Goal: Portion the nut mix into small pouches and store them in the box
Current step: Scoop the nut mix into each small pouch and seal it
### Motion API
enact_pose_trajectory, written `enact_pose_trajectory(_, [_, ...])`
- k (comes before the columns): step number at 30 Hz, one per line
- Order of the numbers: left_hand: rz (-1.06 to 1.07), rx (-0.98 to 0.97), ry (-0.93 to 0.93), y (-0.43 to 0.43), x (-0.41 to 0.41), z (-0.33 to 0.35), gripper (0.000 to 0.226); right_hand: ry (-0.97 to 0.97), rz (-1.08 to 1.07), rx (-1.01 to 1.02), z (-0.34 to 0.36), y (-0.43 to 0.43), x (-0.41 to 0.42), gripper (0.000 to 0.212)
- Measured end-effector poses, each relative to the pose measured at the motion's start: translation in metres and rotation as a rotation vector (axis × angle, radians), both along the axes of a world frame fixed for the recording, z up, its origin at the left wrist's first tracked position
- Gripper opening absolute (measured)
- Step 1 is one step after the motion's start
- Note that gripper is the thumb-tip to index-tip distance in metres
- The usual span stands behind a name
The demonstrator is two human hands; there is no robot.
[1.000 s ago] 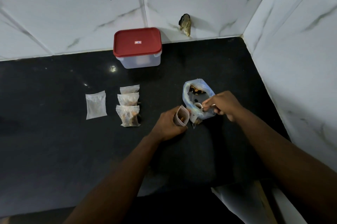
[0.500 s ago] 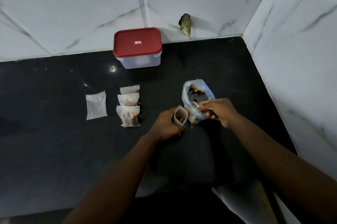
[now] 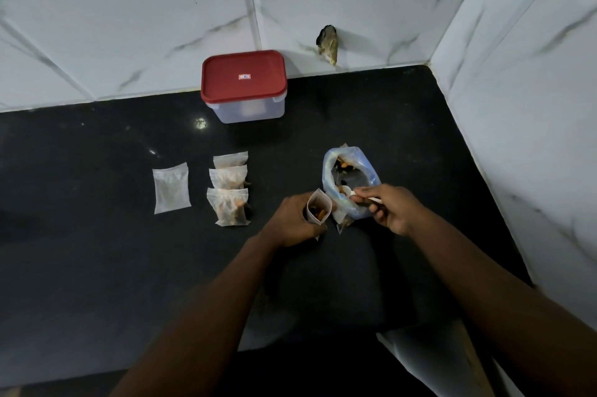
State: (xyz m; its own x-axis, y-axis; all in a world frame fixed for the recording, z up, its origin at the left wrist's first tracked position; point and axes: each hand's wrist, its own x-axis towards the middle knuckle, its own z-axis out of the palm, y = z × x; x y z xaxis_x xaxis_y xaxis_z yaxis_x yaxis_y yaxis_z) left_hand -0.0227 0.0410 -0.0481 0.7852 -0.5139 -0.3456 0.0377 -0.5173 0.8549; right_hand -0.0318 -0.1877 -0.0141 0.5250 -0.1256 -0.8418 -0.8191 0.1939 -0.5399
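Left of centre: flat pouch point(image 3: 171, 188) on black counter point(image 3: 97, 235). Just right: three filled pouches point(image 3: 228, 188) in overlapping column. Upper centre: red-lidded box point(image 3: 244, 86), closed, against wall point(image 3: 129, 24). Centre: left hand point(image 3: 290, 223) grips open pouch point(image 3: 318, 209), nuts inside. Right: nut mix bag point(image 3: 365, 170), mouth open; right hand point(image 3: 392, 210) pinches white spoon point(image 3: 347, 192) in bag.

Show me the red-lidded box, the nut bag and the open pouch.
red-lidded box point(image 3: 244, 76): head view, lid centre.
nut bag point(image 3: 368, 169): head view, right wall.
open pouch point(image 3: 325, 203): head view, right wall.
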Motion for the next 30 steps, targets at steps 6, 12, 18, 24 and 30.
enact_pose_trajectory(6, [0.011,-0.019,-0.046,0.005,-0.002,0.002,0.038,0.017,-0.013,-0.014,-0.003,-0.003,-0.013,0.018])
enact_pose_trajectory(12, [0.073,-0.034,-0.048,0.006,-0.001,-0.002,0.034,-0.080,-0.087,-0.007,0.000,-0.006,-0.012,0.020])
enact_pose_trajectory(18, [0.113,-0.027,-0.065,0.001,-0.001,-0.001,0.038,-0.179,-0.138,0.108,0.008,-0.011,-0.011,0.024])
enact_pose_trajectory(24, [0.163,-0.039,-0.088,-0.001,-0.002,-0.001,0.044,-0.276,-0.067,0.160,0.025,-0.008,-0.012,0.022])
enact_pose_trajectory(30, [0.186,-0.035,-0.131,-0.004,-0.004,0.004,0.048,-0.335,0.102,0.139,0.035,0.007,-0.016,0.029])
